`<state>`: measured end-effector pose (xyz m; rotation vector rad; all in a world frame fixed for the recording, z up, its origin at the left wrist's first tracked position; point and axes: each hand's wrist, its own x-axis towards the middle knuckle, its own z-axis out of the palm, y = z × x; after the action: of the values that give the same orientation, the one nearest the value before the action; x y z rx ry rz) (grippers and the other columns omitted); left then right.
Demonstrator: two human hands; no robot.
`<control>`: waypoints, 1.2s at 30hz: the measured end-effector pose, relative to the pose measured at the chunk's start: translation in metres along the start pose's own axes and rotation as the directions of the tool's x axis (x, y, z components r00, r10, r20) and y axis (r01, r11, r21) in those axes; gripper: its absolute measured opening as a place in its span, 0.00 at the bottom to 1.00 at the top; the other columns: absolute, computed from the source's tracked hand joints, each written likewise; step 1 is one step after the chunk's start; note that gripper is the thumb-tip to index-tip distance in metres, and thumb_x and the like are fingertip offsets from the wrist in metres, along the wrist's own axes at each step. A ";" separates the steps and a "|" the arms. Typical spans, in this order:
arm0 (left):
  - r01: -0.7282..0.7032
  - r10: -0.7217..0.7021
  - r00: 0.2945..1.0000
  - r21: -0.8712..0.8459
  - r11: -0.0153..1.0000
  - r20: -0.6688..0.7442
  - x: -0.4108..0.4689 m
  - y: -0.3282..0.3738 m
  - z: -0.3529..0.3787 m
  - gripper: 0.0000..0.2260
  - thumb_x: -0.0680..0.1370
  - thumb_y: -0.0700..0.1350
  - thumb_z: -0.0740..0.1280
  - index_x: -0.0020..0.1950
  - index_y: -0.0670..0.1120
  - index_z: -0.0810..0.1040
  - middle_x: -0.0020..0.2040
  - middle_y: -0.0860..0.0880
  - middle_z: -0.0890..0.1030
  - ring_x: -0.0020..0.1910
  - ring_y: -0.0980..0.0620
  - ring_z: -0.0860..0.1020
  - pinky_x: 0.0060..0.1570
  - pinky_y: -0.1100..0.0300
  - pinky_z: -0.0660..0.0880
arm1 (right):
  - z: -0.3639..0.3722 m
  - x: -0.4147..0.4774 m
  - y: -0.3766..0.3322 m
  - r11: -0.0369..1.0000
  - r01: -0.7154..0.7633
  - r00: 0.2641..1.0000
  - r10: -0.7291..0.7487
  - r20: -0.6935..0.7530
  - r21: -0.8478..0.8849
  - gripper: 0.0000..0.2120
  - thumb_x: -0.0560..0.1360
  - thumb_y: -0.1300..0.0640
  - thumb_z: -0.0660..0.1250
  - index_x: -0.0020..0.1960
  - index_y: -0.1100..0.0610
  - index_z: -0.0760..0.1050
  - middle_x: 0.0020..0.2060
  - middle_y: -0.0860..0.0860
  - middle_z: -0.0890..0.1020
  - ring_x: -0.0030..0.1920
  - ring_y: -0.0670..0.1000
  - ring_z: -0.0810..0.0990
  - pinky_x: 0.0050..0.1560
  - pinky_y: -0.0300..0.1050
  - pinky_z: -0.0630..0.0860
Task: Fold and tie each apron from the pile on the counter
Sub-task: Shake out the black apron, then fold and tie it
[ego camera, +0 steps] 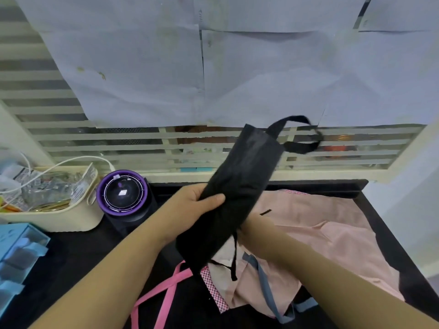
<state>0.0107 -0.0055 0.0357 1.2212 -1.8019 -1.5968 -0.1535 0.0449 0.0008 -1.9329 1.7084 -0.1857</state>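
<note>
Though folded, black apron (244, 176) inside left hand (199, 206)

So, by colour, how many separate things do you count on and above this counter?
Black: 1, the folded apron gripped by the left hand
Pink: 1, the pile of aprons; how many it holds cannot be told
Cream: 1, the basket
Purple-ringed: 1, the round device
Blue: 1, the drawer box
Total: 5
</note>
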 end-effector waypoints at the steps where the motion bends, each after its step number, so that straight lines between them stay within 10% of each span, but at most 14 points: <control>1: -0.013 0.028 0.996 0.168 0.986 -0.090 0.004 -0.002 -0.003 0.06 0.78 0.48 0.66 0.49 0.48 0.80 0.45 0.51 0.84 0.45 0.53 0.82 0.50 0.58 0.76 | 0.006 0.001 0.002 0.987 0.021 1.000 -0.023 -0.014 -0.159 0.15 0.83 0.53 0.52 0.55 0.60 0.74 0.46 0.57 0.77 0.48 0.55 0.76 0.46 0.47 0.72; 5: 0.064 0.074 0.986 0.755 0.653 -0.148 0.020 -0.027 -0.010 0.07 0.80 0.51 0.63 0.47 0.49 0.75 0.45 0.53 0.77 0.46 0.53 0.77 0.44 0.60 0.70 | -0.001 -0.004 0.005 0.852 0.117 0.990 -0.141 -0.008 -0.511 0.16 0.83 0.51 0.51 0.63 0.56 0.71 0.51 0.55 0.78 0.46 0.55 0.70 0.43 0.46 0.61; 8: -0.020 0.046 0.999 0.938 0.346 0.005 0.023 -0.047 0.003 0.15 0.81 0.52 0.60 0.65 0.50 0.71 0.57 0.50 0.72 0.57 0.49 0.75 0.52 0.56 0.71 | -0.017 -0.009 -0.006 0.859 0.241 0.968 -0.249 0.045 -0.452 0.16 0.83 0.51 0.51 0.56 0.56 0.75 0.47 0.51 0.78 0.48 0.52 0.72 0.45 0.46 0.65; 12: -0.270 0.075 0.962 0.952 0.147 0.261 0.022 -0.070 0.023 0.20 0.81 0.51 0.59 0.73 0.53 0.64 0.68 0.48 0.65 0.61 0.46 0.73 0.54 0.50 0.76 | -0.029 -0.001 0.005 0.975 0.156 0.986 -0.145 0.080 -0.156 0.14 0.83 0.52 0.54 0.45 0.56 0.74 0.35 0.45 0.71 0.35 0.44 0.69 0.37 0.35 0.65; 17: -0.538 0.325 0.802 0.842 0.031 0.501 0.019 -0.091 0.028 0.07 0.69 0.46 0.74 0.44 0.50 0.79 0.43 0.49 0.76 0.35 0.51 0.77 0.34 0.57 0.78 | -0.010 0.006 0.041 0.981 -0.057 0.994 0.039 0.099 0.184 0.15 0.82 0.51 0.57 0.42 0.58 0.75 0.34 0.51 0.77 0.33 0.46 0.75 0.38 0.37 0.73; 22: -0.683 0.538 0.569 0.722 -0.113 0.622 0.015 -0.093 0.028 0.07 0.70 0.38 0.69 0.44 0.49 0.80 0.44 0.51 0.75 0.43 0.51 0.76 0.48 0.56 0.77 | 0.001 0.002 0.051 0.915 -0.151 0.974 0.073 0.214 0.374 0.17 0.80 0.49 0.60 0.35 0.54 0.72 0.31 0.45 0.75 0.30 0.42 0.71 0.35 0.32 0.70; 28: -0.676 0.779 0.401 0.730 -0.104 0.482 0.013 -0.086 0.019 0.04 0.77 0.39 0.66 0.45 0.46 0.79 0.47 0.50 0.68 0.49 0.52 0.70 0.58 0.56 0.73 | 0.017 -0.009 0.062 0.508 -0.396 0.890 0.005 0.457 0.765 0.15 0.72 0.46 0.70 0.47 0.58 0.79 0.39 0.50 0.79 0.40 0.46 0.76 0.47 0.43 0.72; 36: -0.532 0.835 0.501 0.842 0.090 0.228 0.022 -0.085 0.009 0.10 0.77 0.43 0.64 0.40 0.42 0.81 0.45 0.49 0.65 0.47 0.49 0.71 0.60 0.50 0.74 | 0.009 -0.019 0.051 0.141 -0.383 0.923 0.026 0.384 0.913 0.12 0.71 0.52 0.65 0.38 0.57 0.84 0.37 0.53 0.83 0.37 0.47 0.82 0.41 0.39 0.78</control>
<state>0.0197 -0.0141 -0.0519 0.5409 -2.4192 0.1840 -0.1971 0.0637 -0.0265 -0.6089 1.0621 -0.6968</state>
